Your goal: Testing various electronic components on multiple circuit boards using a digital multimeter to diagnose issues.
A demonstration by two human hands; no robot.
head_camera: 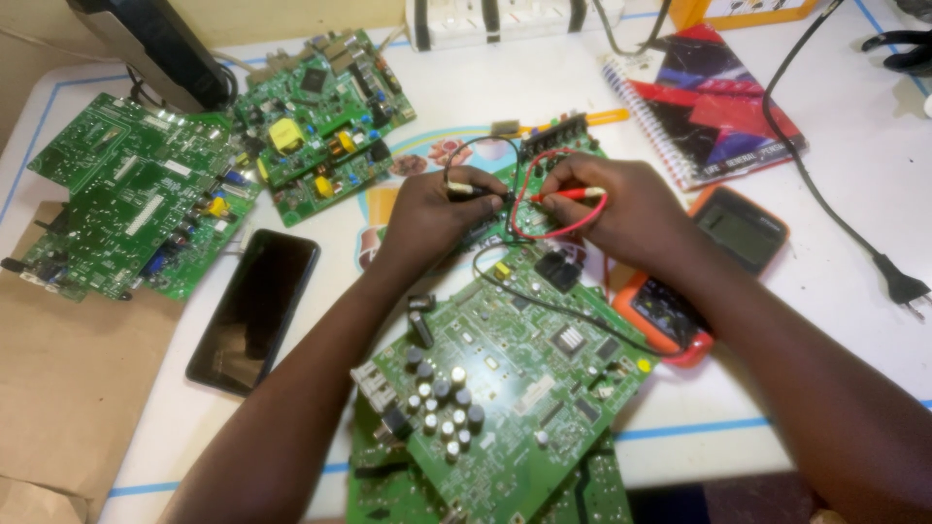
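Both hands pinch meter probes on a small green board, centre frame.

White table (854,165) carries everything. Big green circuit board (505,388) at lower centre, tilted, long axis lower left to upper right. Two more boards at upper left: wide one (126,194), smaller one with a yellow part (320,107). Spiral notebook (709,97) at upper right. Orange multimeter (728,243) at right of centre, partly under the right forearm. Black phone (254,311) at left of centre, face up, long axis near vertical. Left hand (427,218) closed on black probe (476,191), long axis roughly horizontal, tip pointing right. Right hand (621,209) closed on red probe (573,195), also near horizontal, tip pointing left. Tips face each other, close together, over the small board (544,155) just above centre. Red lead loops below them.
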